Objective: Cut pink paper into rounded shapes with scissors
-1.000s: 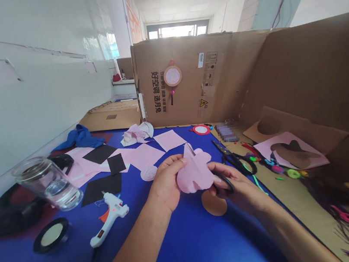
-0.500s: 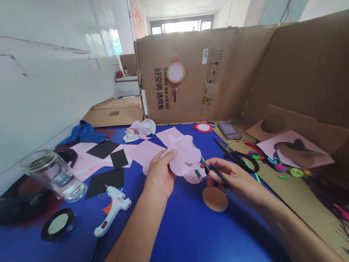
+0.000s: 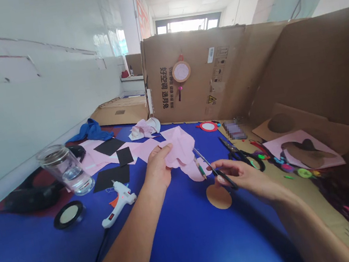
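Pinched between the thumb and fingers of my left hand [image 3: 159, 165] is a pink paper cutout [image 3: 180, 148] with a wavy, lobed edge. My right hand [image 3: 238, 173] is closed around the black handles of a pair of scissors [image 3: 205, 159], whose blades point up and left beside the paper's right edge. Another scalloped pink piece [image 3: 193, 172] lies on the blue table just below the held paper. A short green pencil [image 3: 201, 169] rests on that piece, close to the blades. A round brown cardboard disc [image 3: 219, 197] is under my right hand.
On the left are a white glue gun [image 3: 119, 203], a roll of tape [image 3: 69, 215], a glass of water [image 3: 69, 171] and black squares [image 3: 111, 178]. Larger black scissors [image 3: 242, 155] and cardboard offcuts [image 3: 304, 124] lie right. Cardboard walls [image 3: 227, 70] stand behind.
The scissors have drawn slightly away from the paper's edge. The pink cutout has tilted and turned in my left hand. The whole view has shifted a little to the left.
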`<state>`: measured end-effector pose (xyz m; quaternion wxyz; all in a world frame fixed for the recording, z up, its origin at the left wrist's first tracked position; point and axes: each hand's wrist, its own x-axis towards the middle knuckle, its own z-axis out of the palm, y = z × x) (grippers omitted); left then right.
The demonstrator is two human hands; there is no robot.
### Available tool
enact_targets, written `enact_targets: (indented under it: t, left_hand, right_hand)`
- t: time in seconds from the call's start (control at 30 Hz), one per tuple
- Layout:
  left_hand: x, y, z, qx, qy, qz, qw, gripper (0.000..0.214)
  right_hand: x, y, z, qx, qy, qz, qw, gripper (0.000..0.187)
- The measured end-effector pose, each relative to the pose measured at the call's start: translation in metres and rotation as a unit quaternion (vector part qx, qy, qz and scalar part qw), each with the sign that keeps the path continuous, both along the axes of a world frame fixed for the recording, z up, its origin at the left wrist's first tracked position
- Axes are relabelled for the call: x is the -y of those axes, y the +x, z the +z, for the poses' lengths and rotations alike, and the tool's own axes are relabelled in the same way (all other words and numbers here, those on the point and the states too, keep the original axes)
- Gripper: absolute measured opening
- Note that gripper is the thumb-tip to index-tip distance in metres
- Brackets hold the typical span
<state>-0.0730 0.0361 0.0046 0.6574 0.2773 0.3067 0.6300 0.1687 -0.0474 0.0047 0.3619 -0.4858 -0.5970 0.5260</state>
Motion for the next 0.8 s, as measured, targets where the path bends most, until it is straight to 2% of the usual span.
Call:
enact_targets:
  t: [0.07,0.13,0.17,0.23,0.3,0.37,0.47,0.6,0.8]
  left_hand:
    - [-0.005,-0.005,0.001,0.004,-0.003,0.029,1.000,0.024]
    - [-0.009,-0.010,0.003,0.001,-0.017,0.050,0.999,0.025]
    - [-0.010,-0.012,0.003,-0.002,-0.016,0.048,0.999,0.025]
    - [-0.011,-0.012,0.002,-0.007,-0.009,0.034,0.999,0.027]
    - [-0.010,-0.010,-0.001,-0.011,0.003,0.007,1.000,0.028]
    - [-0.007,-0.005,-0.003,-0.020,0.016,-0.023,0.999,0.028]
    - [-0.003,0.003,-0.007,-0.045,0.031,-0.055,0.997,0.029]
    - [0.000,0.010,-0.010,-0.078,0.051,-0.072,0.993,0.030]
    - [0.003,0.015,-0.014,-0.112,0.063,-0.084,0.988,0.032]
  right_hand:
    - [0.001,0.004,0.000,0.020,0.000,0.040,0.999,0.051]
    - [-0.001,0.009,0.000,0.018,-0.002,0.044,0.999,0.049]
    - [-0.003,0.011,-0.001,0.004,-0.001,0.026,1.000,0.051]
    - [-0.008,0.013,-0.004,-0.054,0.015,-0.054,0.997,0.060]
    - [-0.014,0.012,-0.008,-0.122,0.036,-0.130,0.983,0.071]
    - [-0.019,0.008,-0.012,-0.186,0.030,-0.152,0.970,0.075]
    - [-0.022,0.001,-0.016,-0.248,0.020,-0.140,0.958,0.071]
    - [-0.020,-0.007,-0.015,-0.278,0.047,-0.141,0.949,0.060]
    - [-0.017,-0.015,-0.014,-0.250,0.080,-0.149,0.953,0.060]
